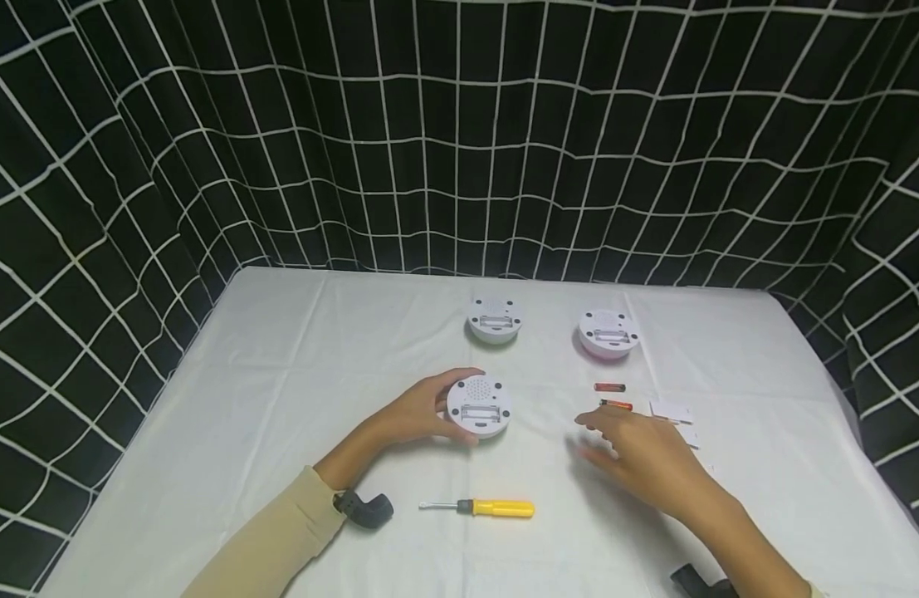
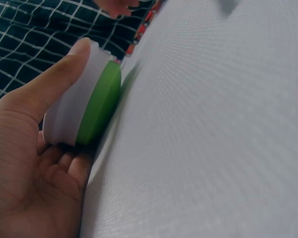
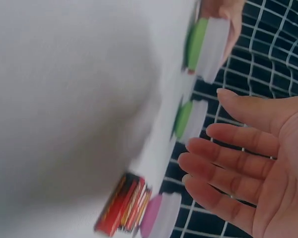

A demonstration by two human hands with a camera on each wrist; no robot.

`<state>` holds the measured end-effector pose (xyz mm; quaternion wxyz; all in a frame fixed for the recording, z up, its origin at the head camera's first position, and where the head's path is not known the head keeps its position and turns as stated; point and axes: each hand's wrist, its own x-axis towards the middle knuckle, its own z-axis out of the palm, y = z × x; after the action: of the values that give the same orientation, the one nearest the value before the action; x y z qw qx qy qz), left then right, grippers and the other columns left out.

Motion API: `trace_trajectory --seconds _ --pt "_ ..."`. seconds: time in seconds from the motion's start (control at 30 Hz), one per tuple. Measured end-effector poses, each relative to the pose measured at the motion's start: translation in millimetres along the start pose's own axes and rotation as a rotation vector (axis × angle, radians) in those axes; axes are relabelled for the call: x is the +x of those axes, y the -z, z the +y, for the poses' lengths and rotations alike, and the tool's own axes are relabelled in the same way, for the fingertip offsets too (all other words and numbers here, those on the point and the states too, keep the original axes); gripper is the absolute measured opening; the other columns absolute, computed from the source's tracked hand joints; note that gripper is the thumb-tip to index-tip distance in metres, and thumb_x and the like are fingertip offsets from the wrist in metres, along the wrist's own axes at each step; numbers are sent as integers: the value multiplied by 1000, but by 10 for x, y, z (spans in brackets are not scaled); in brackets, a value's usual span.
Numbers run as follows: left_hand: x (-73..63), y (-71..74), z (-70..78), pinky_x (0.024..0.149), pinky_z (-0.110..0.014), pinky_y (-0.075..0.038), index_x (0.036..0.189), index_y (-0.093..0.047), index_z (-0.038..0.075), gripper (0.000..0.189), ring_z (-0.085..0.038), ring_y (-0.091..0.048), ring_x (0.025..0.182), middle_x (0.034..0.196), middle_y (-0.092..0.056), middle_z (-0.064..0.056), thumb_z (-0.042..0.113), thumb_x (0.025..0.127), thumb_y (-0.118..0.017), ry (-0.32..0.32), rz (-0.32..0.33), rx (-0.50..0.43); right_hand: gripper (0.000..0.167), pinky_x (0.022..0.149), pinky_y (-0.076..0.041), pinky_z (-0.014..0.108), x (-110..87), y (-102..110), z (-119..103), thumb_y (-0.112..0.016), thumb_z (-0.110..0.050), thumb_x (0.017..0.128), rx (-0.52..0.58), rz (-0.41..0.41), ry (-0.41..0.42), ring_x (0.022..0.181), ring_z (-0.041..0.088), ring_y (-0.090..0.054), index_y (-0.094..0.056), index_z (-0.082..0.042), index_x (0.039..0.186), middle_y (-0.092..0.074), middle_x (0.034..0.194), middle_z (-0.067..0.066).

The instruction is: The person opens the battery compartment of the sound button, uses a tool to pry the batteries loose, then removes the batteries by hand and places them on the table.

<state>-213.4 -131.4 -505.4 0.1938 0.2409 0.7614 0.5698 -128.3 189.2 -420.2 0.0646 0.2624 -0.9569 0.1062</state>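
Observation:
My left hand (image 1: 425, 407) holds a round white-and-green battery device (image 1: 477, 405) low at the table, fingers and thumb round its sides. Its white underside faces up, showing speaker holes, dark feet and an uncovered battery bay with nothing in it. In the left wrist view, the device's green part (image 2: 102, 101) is turned to the tablecloth. My right hand (image 1: 649, 457) hovers over the right side of the table, fingers loosely extended and holding nothing. Close to its fingertips lie two red batteries (image 1: 609, 387). The right wrist view shows the open palm (image 3: 248, 163) beside red batteries (image 3: 121, 206).
Behind stand two similar upturned devices, one green (image 1: 495, 321) and one pink (image 1: 608, 334), with uncovered bays. A yellow-handled screwdriver (image 1: 501, 507) lies in front. Small flat white pieces (image 1: 672, 412) lie at the right. Black netted curtain (image 1: 459, 149) surrounds the white table (image 1: 317, 332).

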Motion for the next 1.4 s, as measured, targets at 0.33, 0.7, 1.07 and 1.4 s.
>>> trace_trajectory --seconds 0.33,0.7,1.07,1.4 --pt "9 2 -2 114 -25 -40 153 -43 21 100 -13 -47 139 152 -49 5 18 69 -95 2 -12 -2 41 82 -61 46 161 -115 -241 -83 -19 84 38 47 72 105 26 -71 -71 -7 121 -73 117 7" --pt "-7 -1 4 113 -25 -41 154 -43 20 98 -12 -48 138 151 -51 6 16 70 -94 -8 -5 -16 57 98 -56 49 391 -215 -427 -82 -18 86 79 18 93 120 33 -64 -61 3 135 -66 132 17" --pt "1 16 11 114 -26 -41 153 -43 21 97 -12 -49 138 149 -53 5 17 71 -94 -34 -18 -9 73 107 -48 53 511 -303 -530 -80 -22 89 161 -84 29 133 38 -53 -47 9 145 -50 148 25" --pt "-14 20 9 112 -25 -42 153 -43 22 96 -11 -49 137 148 -53 5 17 72 -94 -30 -22 -5 69 110 -46 52 618 -400 -565 -81 -18 87 215 -118 38 132 39 -54 -49 10 142 -53 145 25"
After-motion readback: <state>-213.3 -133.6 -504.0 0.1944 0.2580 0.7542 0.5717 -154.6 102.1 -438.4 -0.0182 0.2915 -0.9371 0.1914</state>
